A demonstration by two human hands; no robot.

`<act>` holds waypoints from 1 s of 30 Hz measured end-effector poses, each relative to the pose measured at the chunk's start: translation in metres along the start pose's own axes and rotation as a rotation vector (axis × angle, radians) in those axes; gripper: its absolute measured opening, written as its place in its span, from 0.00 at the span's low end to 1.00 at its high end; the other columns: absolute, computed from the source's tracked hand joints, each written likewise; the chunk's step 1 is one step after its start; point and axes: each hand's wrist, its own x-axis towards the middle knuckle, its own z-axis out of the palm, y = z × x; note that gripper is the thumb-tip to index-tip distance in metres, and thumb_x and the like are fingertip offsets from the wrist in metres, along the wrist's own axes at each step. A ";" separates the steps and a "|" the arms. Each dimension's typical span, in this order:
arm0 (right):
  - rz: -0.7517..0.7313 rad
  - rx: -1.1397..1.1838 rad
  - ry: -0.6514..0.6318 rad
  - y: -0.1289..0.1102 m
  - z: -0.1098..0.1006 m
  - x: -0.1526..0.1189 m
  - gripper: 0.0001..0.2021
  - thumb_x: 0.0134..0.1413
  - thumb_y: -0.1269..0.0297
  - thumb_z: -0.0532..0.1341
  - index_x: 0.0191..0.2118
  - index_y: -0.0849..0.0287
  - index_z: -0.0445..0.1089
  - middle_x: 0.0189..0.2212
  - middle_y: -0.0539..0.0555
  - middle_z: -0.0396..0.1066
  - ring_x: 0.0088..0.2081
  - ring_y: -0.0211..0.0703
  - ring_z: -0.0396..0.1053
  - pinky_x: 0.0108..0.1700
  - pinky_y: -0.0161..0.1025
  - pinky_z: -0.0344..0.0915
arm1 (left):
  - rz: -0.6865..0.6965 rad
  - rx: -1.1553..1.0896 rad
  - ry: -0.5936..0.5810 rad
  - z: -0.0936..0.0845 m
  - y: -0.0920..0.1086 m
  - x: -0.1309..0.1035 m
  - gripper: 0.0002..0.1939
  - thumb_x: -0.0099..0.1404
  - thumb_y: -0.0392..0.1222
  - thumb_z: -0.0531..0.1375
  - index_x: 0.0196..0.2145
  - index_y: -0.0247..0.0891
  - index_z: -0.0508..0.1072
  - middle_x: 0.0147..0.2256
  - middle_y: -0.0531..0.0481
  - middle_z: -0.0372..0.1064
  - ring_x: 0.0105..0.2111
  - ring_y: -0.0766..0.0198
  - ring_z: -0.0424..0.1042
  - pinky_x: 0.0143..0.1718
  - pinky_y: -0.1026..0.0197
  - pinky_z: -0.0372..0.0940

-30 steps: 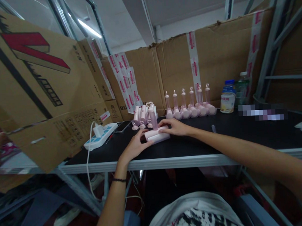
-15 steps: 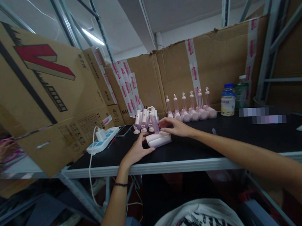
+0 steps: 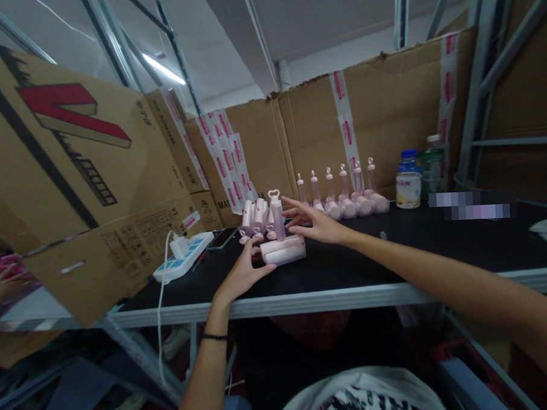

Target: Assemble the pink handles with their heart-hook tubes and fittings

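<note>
A pale pink device lies on the black tabletop, its cylindrical body sideways and a translucent handle standing up from it, topped by a looped cap. My left hand is curled around the left end of the body, thumb low at the front and fingers behind. To the right of the handle, my right hand has its fingers spread and holds nothing. Behind the device stand several pink cylinders, with small looped caps in front of them, partly hidden.
Several similar pink devices stand in a row against the cardboard wall. A blue-capped bottle and a green bottle are further right. At left are a power strip, a phone and another person's hand.
My right hand has opened, its fingers now spread beside the handle and its looped cap. My left hand stays at the device's left end. The whole view has shifted slightly.
</note>
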 end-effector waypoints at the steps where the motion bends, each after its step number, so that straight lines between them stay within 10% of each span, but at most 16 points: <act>1: 0.005 0.019 0.005 0.000 0.000 0.001 0.41 0.61 0.58 0.66 0.74 0.46 0.46 0.62 0.62 0.67 0.49 0.46 0.76 0.57 0.52 0.71 | -0.003 -0.006 0.007 0.000 0.000 0.000 0.37 0.60 0.47 0.70 0.61 0.42 0.57 0.52 0.41 0.72 0.53 0.51 0.74 0.61 0.43 0.63; 30: 0.031 0.153 0.293 -0.012 -0.017 0.010 0.28 0.60 0.52 0.66 0.62 0.51 0.59 0.46 0.54 0.73 0.42 0.46 0.78 0.52 0.48 0.77 | -0.012 -0.216 0.232 -0.009 0.011 0.003 0.39 0.54 0.48 0.73 0.58 0.41 0.62 0.48 0.45 0.73 0.50 0.54 0.74 0.57 0.49 0.64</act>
